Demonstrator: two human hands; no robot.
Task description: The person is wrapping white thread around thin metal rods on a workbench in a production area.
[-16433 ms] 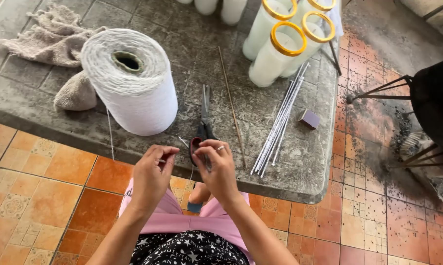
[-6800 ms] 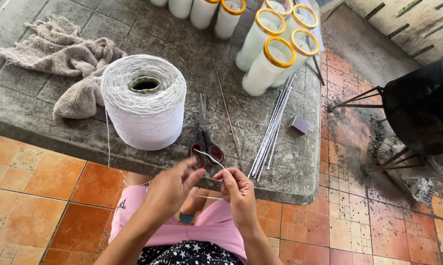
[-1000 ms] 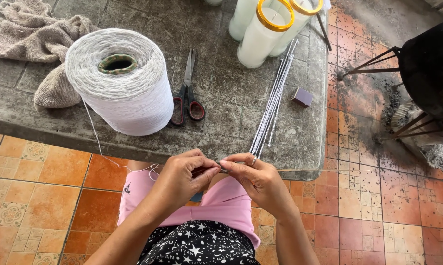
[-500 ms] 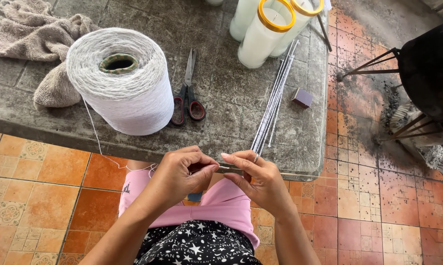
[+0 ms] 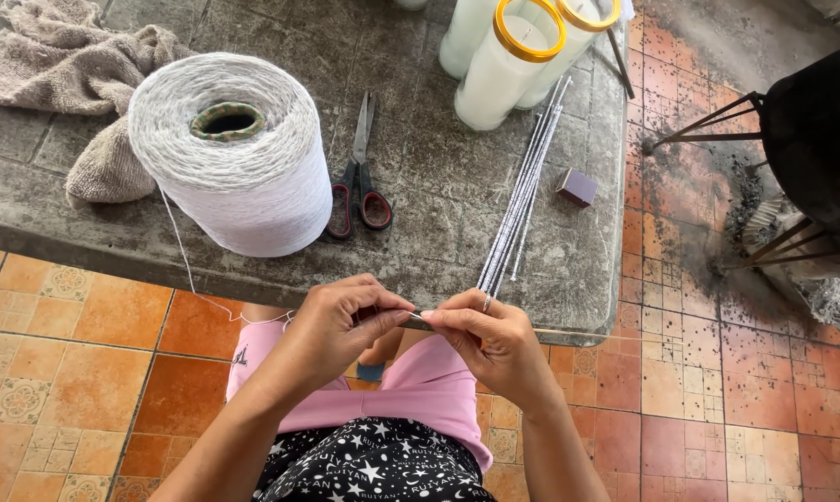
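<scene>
My left hand (image 5: 338, 327) and my right hand (image 5: 490, 340) meet in front of the table edge, above my lap. Both pinch a thin stick (image 5: 418, 322) between thumb and fingertips; only a short dark stretch shows between them. A white thread (image 5: 189, 270) runs from the big white yarn cone (image 5: 226, 153) on the table down towards my left hand. My right hand wears a ring.
On the grey stone table (image 5: 438, 232) lie red-handled scissors (image 5: 357, 181), a bundle of thin white-wrapped sticks (image 5: 522, 200), a small purple box (image 5: 577, 187), a beige cloth (image 5: 62, 65) and tall white candles with yellow rims (image 5: 503, 60). A black metal stand (image 5: 810, 139) is at right on the tiled floor.
My hands have stayed together at the table edge over the last second, fingers shifting slightly on the stick. Earlier they worked nearer the scissors.
</scene>
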